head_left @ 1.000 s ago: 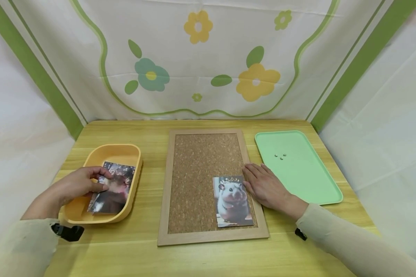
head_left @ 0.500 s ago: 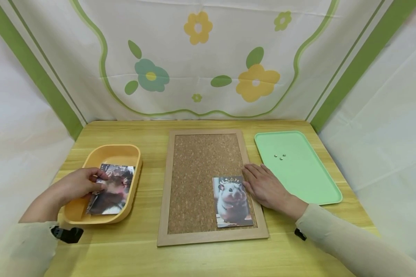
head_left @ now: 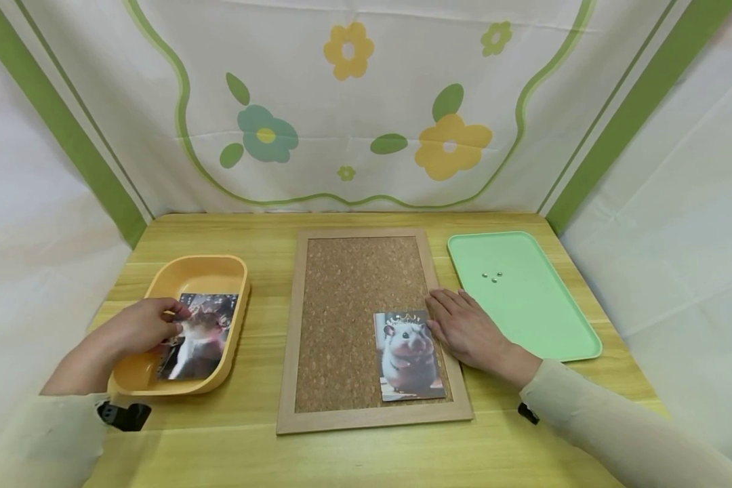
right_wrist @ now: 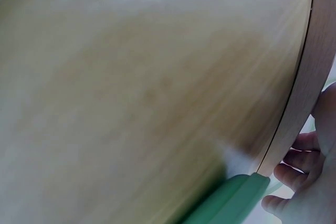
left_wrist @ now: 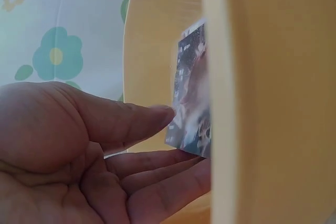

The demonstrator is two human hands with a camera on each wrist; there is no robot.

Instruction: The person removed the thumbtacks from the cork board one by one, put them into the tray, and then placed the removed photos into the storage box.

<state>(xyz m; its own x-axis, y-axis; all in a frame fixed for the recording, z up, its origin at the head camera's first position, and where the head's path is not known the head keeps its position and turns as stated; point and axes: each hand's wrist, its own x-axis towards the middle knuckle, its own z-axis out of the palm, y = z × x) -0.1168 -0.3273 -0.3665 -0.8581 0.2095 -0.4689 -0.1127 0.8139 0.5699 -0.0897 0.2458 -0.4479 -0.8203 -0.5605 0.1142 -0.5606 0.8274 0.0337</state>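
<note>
In the head view my left hand (head_left: pixel 137 329) reaches into a yellow bin (head_left: pixel 242 271) and pinches the left edge of a glossy animal photo card (head_left: pixel 204 339). The left wrist view has the thumb (left_wrist: pixel 152 119) at the edge of the card (left_wrist: pixel 191 98), with the other fingers lower down, partly hidden by the bin wall. Another card's edge shows behind it. My right hand (head_left: pixel 472 332) rests on the right frame of a corkboard (head_left: pixel 354 305), fingers extended. At the board's lower right corner lies a photo card of a crowned hamster (head_left: pixel 410 356), close to that hand's thumb.
To the right of the board lies a light green tray (head_left: pixel 537 305) bearing three small silvery pieces (head_left: pixel 495 279). All of this stands on a wood-grain table (head_left: pixel 366 461). A white floral curtain (head_left: pixel 317 176) hangs behind the table.
The card in the bin has tilted and shifted slightly, and the glare across it differs. My left hand has moved a little left and down. My right hand stays in place.
</note>
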